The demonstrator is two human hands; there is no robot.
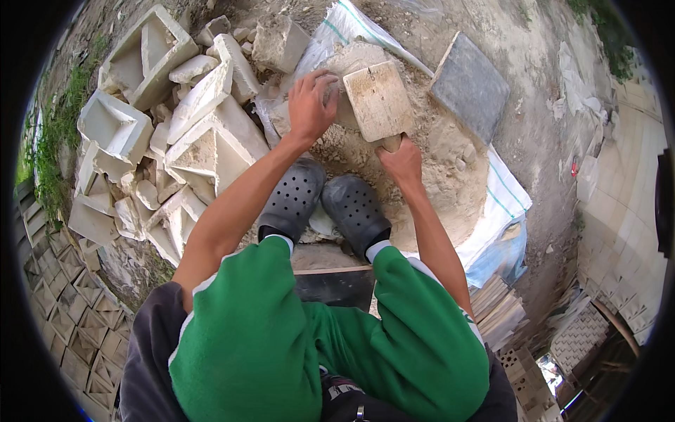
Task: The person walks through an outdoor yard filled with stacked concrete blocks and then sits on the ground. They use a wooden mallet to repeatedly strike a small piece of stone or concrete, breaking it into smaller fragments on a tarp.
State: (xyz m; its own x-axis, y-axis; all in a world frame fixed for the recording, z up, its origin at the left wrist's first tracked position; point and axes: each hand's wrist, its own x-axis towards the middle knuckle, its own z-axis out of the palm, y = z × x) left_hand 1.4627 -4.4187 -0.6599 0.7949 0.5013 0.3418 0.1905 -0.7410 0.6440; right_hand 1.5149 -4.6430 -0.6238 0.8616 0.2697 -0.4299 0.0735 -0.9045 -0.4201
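Observation:
My right hand [402, 163] is closed around the short handle of a wooden mallet [380, 100]. Its broad, block-shaped head is coated with pale dust and hangs above a heap of crushed plaster [422, 179]. To the left of the mallet head, my left hand [312, 104] is held over the far left side of the heap, fingers bent and a little apart. I see nothing gripped in it, though its palm side is hidden. Under the heap lies a white woven sheet [508, 193] with teal stripes.
Broken plaster moulds [211, 144] are piled at the left. A grey square slab [470, 88] lies at the far right. My dark clogs [355, 211] are at the heap's near edge. Stacked tiles [496, 309] stand at the lower right, and patterned blocks [88, 316] at the lower left.

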